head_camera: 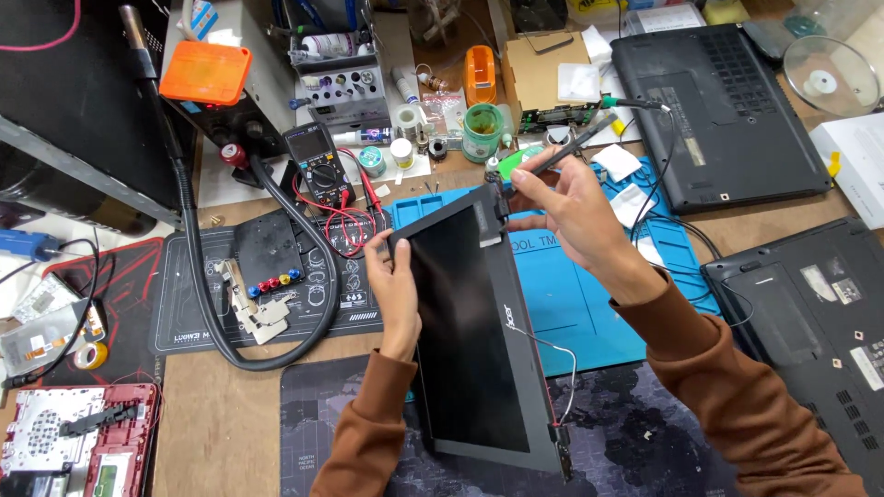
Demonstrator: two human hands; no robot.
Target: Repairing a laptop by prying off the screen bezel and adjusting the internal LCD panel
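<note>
A black laptop screen panel (470,340) stands tilted on its long edge over the bench, with thin wires hanging from its right side. My left hand (394,290) grips the panel's left edge near the top. My right hand (566,207) is at the panel's top hinge corner and holds a thin dark tool (575,143) like a pen, its tip pointing up and to the right. Both arms wear brown sleeves.
A blue work mat (575,304) lies under the panel. Two closed black laptops (727,110) (810,322) lie to the right. A multimeter (318,166), a black hose (198,267), an orange box (205,72), small jars and a red opened device (83,442) crowd the left.
</note>
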